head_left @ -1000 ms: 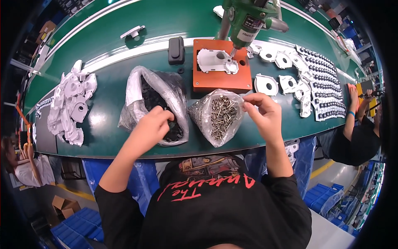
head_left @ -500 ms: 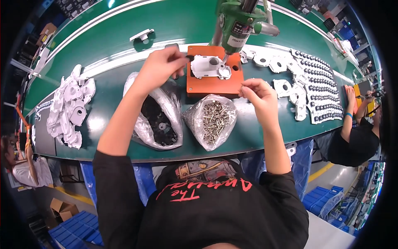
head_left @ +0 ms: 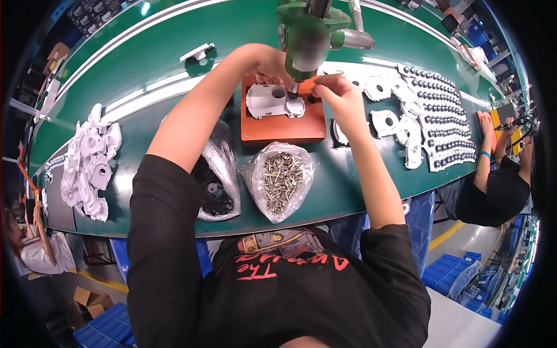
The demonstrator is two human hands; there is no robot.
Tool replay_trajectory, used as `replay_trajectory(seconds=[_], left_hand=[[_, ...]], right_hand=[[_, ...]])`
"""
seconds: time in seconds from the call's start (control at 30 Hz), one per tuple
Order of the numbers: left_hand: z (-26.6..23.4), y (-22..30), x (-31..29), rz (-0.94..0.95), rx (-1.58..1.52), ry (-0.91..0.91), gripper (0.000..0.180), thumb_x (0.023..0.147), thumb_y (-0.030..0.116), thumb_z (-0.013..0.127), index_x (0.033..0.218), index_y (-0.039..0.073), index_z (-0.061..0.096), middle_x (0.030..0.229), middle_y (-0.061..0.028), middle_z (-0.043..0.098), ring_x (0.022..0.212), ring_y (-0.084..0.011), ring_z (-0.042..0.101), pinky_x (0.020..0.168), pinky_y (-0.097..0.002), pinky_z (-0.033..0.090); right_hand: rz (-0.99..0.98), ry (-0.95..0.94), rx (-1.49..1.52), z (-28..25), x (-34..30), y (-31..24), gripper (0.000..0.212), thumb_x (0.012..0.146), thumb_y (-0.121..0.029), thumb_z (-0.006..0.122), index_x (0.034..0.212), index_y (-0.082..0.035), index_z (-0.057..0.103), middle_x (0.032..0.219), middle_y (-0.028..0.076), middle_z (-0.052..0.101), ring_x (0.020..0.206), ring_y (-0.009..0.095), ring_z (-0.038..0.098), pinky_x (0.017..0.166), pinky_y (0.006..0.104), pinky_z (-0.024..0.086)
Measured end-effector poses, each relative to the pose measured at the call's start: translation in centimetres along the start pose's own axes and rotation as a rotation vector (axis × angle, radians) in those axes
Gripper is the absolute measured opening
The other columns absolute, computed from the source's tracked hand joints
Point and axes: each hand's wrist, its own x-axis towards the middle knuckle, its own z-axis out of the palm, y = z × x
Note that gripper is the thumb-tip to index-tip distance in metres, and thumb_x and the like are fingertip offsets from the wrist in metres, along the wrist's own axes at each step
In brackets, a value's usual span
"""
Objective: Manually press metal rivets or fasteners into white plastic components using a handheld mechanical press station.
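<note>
An orange fixture block (head_left: 284, 131) carries a white plastic housing (head_left: 261, 103) with a round opening. The metal spindle of a green bench machine (head_left: 304, 46) points down at the housing's narrow right end, where a small black part (head_left: 293, 95) sits beneath it. My left hand (head_left: 272, 65) reaches over the housing from behind, its fingers curled in beside the spindle; the fingertips are partly hidden by the machine head. On the spindle's right, my right hand (head_left: 341, 100) pinches with thumb and forefinger above the block's right edge. Whatever it holds is too small to make out.
In front of the block lies a clear bag of screws (head_left: 280, 180), beside a bag of black parts (head_left: 212, 188) partly under my left arm. White housings (head_left: 93, 162) are heaped at left. Rows of black-tipped white parts (head_left: 447, 119) lie right; a co-worker (head_left: 490, 185) is beyond.
Both hands have moved in toward the spindle, the left one to the right and the right one up and leftward. The view has shifted slightly. A black part now shows under the spindle.
</note>
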Motion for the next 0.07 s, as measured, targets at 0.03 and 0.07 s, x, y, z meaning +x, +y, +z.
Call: replay_trajectory(seconds=[0.03,0.07], left_hand=[[-0.07,0.39,-0.45,-0.002,0.058,-0.001,0.029,0.070,0.028,0.074,0.089,0.008,0.065,0.077,-0.0057,0.058,0.059,-0.0151,0.049,0.056,-0.0296,0.044],[-0.23,0.71,-1.14,-0.005,0.114,0.002,0.034,0.070,0.029,0.073,0.096,0.008,0.066,0.086,-0.0099,0.062,0.068,-0.0189,0.055,0.060,-0.0307,0.047]], right_hand=[[0.024,-0.014,-0.003,0.12,0.17,0.17,0.022,0.082,-0.011,0.064,0.099,0.003,0.061,0.086,0.008,0.065,0.081,0.013,0.061,0.077,0.0241,0.046],[0.046,-0.032,-0.006,0.33,0.38,0.32,0.024,0.082,-0.012,0.064,0.101,0.002,0.062,0.089,0.009,0.066,0.083,0.013,0.062,0.079,0.0235,0.046]])
